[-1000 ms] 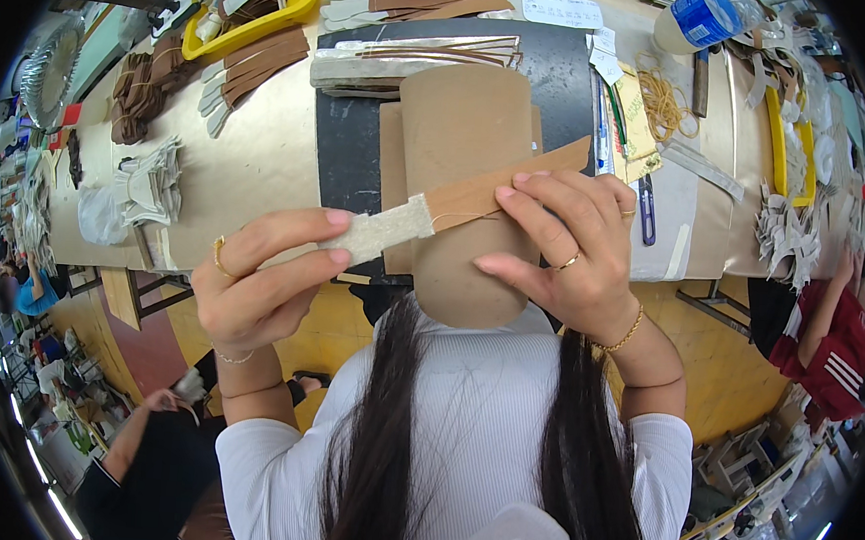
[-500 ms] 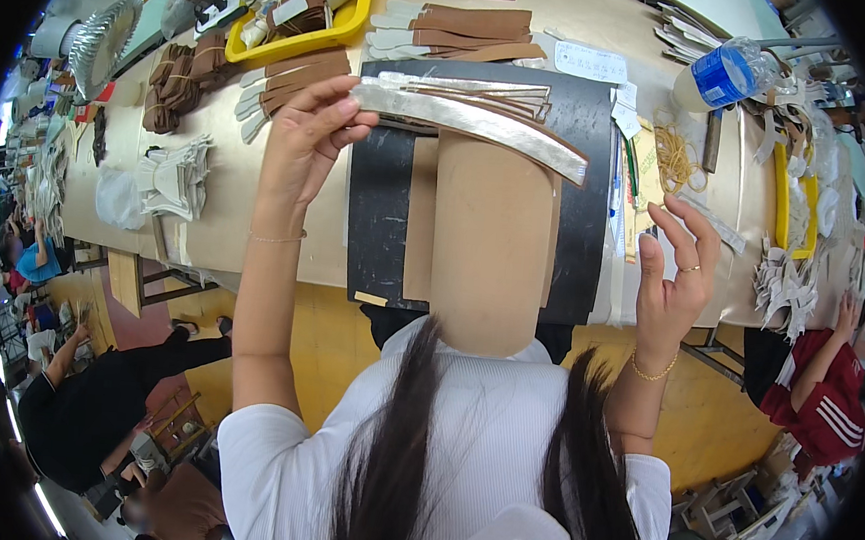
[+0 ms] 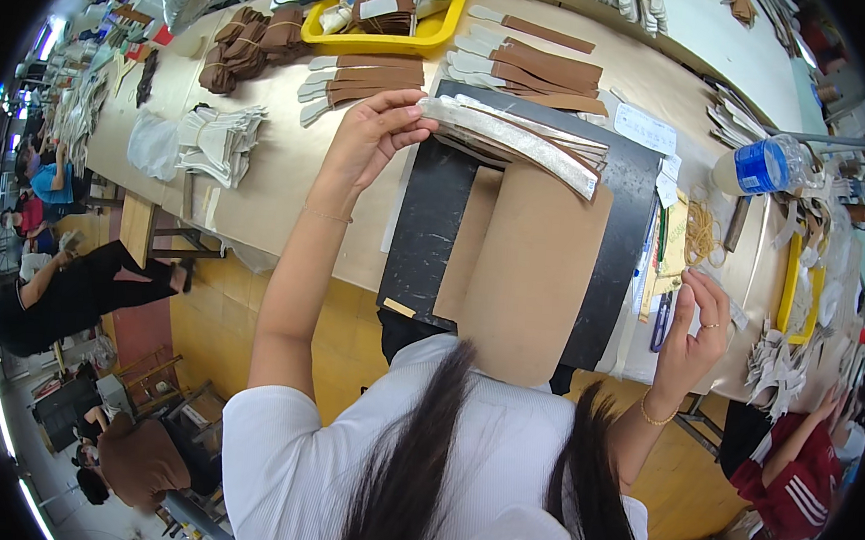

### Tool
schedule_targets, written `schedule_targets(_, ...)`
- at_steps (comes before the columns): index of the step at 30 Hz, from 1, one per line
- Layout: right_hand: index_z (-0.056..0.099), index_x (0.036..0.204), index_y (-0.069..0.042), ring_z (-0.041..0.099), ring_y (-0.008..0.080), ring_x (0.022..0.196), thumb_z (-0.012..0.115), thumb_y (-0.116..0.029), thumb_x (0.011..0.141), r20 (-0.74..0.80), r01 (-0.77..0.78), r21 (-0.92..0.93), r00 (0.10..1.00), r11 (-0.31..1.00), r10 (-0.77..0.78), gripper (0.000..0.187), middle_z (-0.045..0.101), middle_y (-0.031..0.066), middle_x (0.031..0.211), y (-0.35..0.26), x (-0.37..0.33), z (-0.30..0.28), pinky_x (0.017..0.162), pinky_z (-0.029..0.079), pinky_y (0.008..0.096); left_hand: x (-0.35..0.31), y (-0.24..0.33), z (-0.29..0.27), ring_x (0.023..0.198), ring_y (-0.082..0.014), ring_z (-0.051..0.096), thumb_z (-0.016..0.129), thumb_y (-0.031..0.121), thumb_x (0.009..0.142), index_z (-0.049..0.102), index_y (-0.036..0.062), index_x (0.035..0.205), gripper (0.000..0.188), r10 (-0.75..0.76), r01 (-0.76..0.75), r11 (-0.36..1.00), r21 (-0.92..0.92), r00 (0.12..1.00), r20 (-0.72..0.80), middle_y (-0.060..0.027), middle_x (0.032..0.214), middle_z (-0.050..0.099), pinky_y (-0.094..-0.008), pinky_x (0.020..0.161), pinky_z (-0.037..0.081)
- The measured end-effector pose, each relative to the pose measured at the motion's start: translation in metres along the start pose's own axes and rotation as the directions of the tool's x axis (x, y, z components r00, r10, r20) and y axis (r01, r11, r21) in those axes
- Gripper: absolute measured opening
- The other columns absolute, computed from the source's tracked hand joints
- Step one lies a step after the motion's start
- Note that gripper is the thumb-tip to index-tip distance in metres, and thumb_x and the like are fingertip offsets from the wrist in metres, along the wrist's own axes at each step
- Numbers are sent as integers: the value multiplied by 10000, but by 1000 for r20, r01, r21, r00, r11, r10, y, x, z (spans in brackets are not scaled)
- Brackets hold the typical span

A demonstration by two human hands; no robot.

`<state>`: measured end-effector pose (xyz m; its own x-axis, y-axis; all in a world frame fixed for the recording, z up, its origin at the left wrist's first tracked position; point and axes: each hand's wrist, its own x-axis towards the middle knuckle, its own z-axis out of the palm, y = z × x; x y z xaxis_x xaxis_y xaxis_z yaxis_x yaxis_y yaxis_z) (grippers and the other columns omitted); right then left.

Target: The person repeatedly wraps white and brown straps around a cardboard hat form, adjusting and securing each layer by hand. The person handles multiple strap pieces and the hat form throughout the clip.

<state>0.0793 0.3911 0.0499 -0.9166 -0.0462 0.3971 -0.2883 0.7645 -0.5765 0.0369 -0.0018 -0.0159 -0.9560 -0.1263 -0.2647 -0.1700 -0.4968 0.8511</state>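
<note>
My left hand pinches one end of a curved, silvery strip with a brown edge between thumb and fingers. The strip reaches to the right, over several similar narrow strips at the top of a black board. Below them a curved tan sheet covers the middle of the board and comes down to my lap. My right hand is raised right of the board with nothing in it, its fingers loosely bent and apart from the thumb.
Brown strips with pale ends lie in rows beyond the board. A yellow tray stands at the far left, near bundled brown pieces. To the right are a bottle, rubber bands and snips. Other people sit at both sides.
The view has turned, so the table appears tilted and shifted right. My left hand keeps its pinch on the strip; my right hand's fingers have drawn in a little.
</note>
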Motion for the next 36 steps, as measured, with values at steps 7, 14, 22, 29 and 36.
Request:
schedule_targets(7,670,912,-16,578,216,882,620,-77,844,1,-9,38,1000,999,9,105,643,95,928,-2,1,-1,816,429,314,5,-8,-14,825,-205,662,572,-10,842,556,-52,1074,237,-65,61,994,-88,997,-41,-148,927,637,-249,738,568)
schedule_targets(14,661,903,-14,582,226,842,616,-80,844,42,24,19,999,1000,-25,99,647,95,899,1,0,-2,807,418,317,-9,-3,18,873,-236,657,555,-12,846,547,-69,1083,244,2,-5,999,53,999,53,-133,931,614,-264,780,563)
schedule_targets(22,648,909,-5,581,225,844,596,-70,858,49,-24,-17,998,1000,25,98,642,105,904,12,-7,-2,802,424,320,-13,-1,8,921,-249,646,536,-11,832,523,-66,1143,316,33,-43,996,79,992,121,-83,956,544,-274,802,554)
schedule_targets(29,638,940,-6,590,238,902,582,-94,873,29,-112,-96,993,989,115,124,631,110,944,46,-11,-12,804,446,323,-11,-3,-4,818,-195,637,572,52,843,543,-20,1157,323,56,-54,974,221,998,-3,-89,990,560,-261,668,518)
schedule_targets(36,678,919,-47,568,263,867,648,-73,781,-33,-121,-281,993,952,117,144,607,100,890,127,-12,-20,779,442,347,-1,8,-70,784,-128,612,611,167,855,579,5,1130,321,366,-168,787,594,902,-230,-69,1005,618,-235,633,479)
